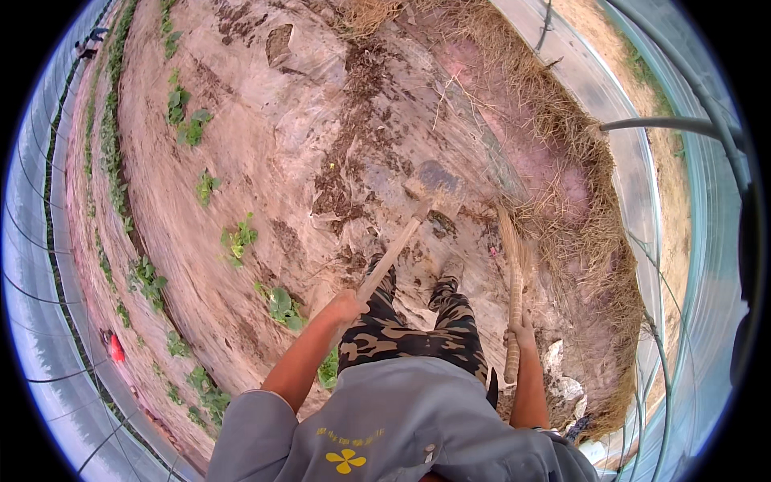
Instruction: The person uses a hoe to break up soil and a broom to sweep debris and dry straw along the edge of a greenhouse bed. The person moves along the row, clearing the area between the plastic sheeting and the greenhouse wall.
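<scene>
My left hand [347, 307] grips the wooden handle of a shovel [390, 258]. The shovel's metal blade [438, 184], smeared with soil, rests on or just above the dirty plastic film ahead of my feet. In my right hand [521, 335] is a straw broom [513, 265], held by its bound handle. Its bristles point forward, close to the straw on the right. Between the two tools stand my legs in camouflage trousers [415, 331]. A dark clump [443, 225] lies just below the blade.
Dry straw [593, 211] lines the greenhouse's right side, beside a curved metal pole [668, 122]. Young leafy plants [241, 238] grow in rows on my left. Dark soil debris [361, 108] is strewn over the plastic film [253, 150]. People [90, 45] are far off at upper left.
</scene>
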A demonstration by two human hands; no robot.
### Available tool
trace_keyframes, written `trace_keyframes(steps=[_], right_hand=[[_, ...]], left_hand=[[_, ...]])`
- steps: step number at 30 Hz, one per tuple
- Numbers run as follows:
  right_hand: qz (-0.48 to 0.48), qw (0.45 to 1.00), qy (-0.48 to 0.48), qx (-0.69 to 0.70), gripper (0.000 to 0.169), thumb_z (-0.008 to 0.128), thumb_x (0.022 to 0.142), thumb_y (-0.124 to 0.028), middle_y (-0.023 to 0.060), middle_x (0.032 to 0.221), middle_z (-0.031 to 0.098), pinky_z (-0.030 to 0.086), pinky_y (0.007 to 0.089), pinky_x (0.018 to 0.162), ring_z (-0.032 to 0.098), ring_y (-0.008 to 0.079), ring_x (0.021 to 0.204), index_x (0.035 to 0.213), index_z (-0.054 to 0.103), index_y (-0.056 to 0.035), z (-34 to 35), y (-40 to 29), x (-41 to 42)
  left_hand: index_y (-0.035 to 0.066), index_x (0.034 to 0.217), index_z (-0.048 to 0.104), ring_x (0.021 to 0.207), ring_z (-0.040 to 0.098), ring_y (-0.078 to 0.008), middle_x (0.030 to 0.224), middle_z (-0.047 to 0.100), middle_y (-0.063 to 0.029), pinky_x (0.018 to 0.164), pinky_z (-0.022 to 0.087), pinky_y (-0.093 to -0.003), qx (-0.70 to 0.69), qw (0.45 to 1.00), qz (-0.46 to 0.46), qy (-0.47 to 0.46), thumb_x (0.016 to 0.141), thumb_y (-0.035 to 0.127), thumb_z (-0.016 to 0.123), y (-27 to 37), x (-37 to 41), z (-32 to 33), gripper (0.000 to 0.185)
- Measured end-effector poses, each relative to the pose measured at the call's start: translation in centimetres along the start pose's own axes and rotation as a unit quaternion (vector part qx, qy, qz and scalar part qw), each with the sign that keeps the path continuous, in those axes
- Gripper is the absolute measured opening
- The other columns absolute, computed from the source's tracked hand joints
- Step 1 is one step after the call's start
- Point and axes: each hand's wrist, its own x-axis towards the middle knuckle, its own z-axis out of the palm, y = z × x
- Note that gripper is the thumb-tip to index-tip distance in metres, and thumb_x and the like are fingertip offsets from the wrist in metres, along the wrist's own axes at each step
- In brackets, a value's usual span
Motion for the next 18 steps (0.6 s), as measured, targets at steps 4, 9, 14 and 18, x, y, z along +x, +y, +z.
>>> trace_keyframes(steps=[4,9,14,18], right_hand=[[0.001,0.996,-0.021,-0.083,0.062,0.055,0.08,-0.004,0.0091,0.068,0.053,0.047,0.0331,0.038,0.054,0.0189,0.046,0.137,0.033,-0.0141,8.2,-4.4,1.6],[-0.08,0.98,-0.095,-0.154,0.058,0.058,0.08,-0.006,0.0068,0.069,0.057,0.047,0.03,0.039,0.056,0.0163,0.047,0.134,0.04,-0.0105,20.8,-10.7,5.3],[-0.127,0.938,-0.189,-0.263,0.065,0.063,0.08,-0.005,0.0066,0.072,0.058,0.046,0.0294,0.043,0.056,0.0153,0.049,0.139,0.036,-0.0062,36.0,-17.9,9.5],[-0.216,0.878,-0.246,-0.35,0.066,0.064,0.08,-0.008,0.0093,0.08,0.06,0.047,0.0307,0.047,0.058,0.0157,0.054,0.139,0.035,-0.004,45.7,-21.6,16.3]], left_hand=[[-0.008,0.076,0.061,0.052,0.061,-0.0222,0.059,0.059,-0.014,0.05,0.049,-0.0347,-0.075,0.996,-0.051,-0.018,0.067,0.018,0.062,-10.2,1.0,-0.5,0.027],[-0.01,0.08,0.06,0.052,0.061,-0.0223,0.06,0.06,-0.0165,0.051,0.05,-0.0359,-0.129,0.989,-0.072,0.028,0.066,0.018,0.062,-14.5,0.4,-4.4,0.031],[-0.012,0.083,0.058,0.053,0.061,-0.0231,0.063,0.06,-0.0172,0.05,0.05,-0.0363,-0.186,0.976,-0.08,0.08,0.067,0.016,0.062,-16.1,4.0,-8.5,0.033],[-0.012,0.084,0.056,0.052,0.061,-0.0218,0.064,0.06,-0.0154,0.049,0.049,-0.0355,-0.216,0.966,-0.109,0.094,0.067,0.015,0.063,-16.8,6.3,-10.6,0.032]])
